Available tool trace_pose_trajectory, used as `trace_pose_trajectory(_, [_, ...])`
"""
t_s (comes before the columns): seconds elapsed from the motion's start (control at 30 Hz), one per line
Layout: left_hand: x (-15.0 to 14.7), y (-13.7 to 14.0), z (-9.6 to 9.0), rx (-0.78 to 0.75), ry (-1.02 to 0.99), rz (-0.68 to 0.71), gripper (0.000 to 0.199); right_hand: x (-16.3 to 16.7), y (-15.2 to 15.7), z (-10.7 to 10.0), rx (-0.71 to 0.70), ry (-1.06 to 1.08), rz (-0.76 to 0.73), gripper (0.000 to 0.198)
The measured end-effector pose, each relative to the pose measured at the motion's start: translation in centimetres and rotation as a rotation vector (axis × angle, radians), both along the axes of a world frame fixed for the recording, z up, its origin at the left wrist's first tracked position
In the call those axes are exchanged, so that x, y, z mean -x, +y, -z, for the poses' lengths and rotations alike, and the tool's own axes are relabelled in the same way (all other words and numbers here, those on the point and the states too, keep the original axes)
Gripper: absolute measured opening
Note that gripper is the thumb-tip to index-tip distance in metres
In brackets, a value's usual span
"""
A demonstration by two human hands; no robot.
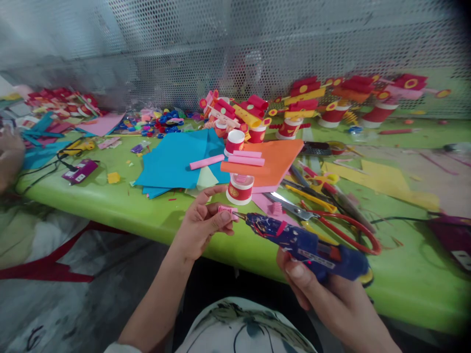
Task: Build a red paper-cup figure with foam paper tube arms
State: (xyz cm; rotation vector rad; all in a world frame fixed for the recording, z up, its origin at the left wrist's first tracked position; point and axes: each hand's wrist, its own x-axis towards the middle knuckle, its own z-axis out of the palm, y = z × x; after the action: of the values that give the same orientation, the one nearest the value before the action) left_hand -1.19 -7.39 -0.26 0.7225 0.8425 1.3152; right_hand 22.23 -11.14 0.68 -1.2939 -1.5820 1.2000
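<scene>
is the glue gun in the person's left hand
No, the right hand grips the glue gun, while the left hand pinches a small pink piece.

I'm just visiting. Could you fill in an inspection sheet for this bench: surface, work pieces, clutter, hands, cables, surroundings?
Surface: green tabletop, largely covered with materials and tools.
Work pieces: small pink ribbed piece at the tip of a blue glue gun, contact unclear; red-and-white cup just beyond.
Clutter: blue sheets, orange sheet and red-handled scissors; colourful assembled models behind.
Hands: left hand pinches the pink piece; right hand grips the glue gun.
Cables: black cable at right; others at left near a purple box.
Surroundings: perforated panel behind; another person's hand at the left edge.
</scene>
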Motion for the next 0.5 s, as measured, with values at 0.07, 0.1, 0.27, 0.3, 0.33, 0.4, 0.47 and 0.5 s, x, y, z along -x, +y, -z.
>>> trace_pose_trajectory(0.07, [0.0,0.1,0.1,0.002,0.006,-0.006,0.064,-0.1,0.0,-0.1,-0.002,-0.014,-0.012,0.05])
trace_pose_trajectory(0.1, [0.0,0.1,0.2,0.001,0.008,-0.008,0.064,-0.1,0.0,-0.1,-0.004,-0.026,-0.018,0.05])
trace_pose_trajectory(0.27, [0.1,0.2,0.3,-0.011,-0.003,-0.009,0.067,-0.5,0.3,0.0,-0.048,-0.067,-0.024,0.049])
trace_pose_trajectory(0.3, [0.0,0.2,0.3,-0.009,-0.008,-0.01,0.068,-0.6,0.5,0.2,-0.069,-0.073,-0.036,0.047])
trace_pose_trajectory(0.33, [0.0,0.2,0.3,-0.01,-0.013,-0.011,0.07,-0.8,0.6,0.4,-0.091,-0.08,-0.05,0.046])
trace_pose_trajectory(0.4, [0.1,0.1,0.2,-0.019,-0.025,-0.01,0.071,-1.2,0.8,0.8,-0.12,-0.093,-0.079,0.042])
trace_pose_trajectory(0.47, [0.1,0.0,0.1,-0.034,-0.037,-0.003,0.07,-1.4,0.9,1.1,-0.13,-0.1,-0.078,0.039])
trace_pose_trajectory(0.5, [0.1,0.0,0.1,-0.041,-0.04,0.003,0.071,-1.4,0.8,1.1,-0.136,-0.096,-0.058,0.037])
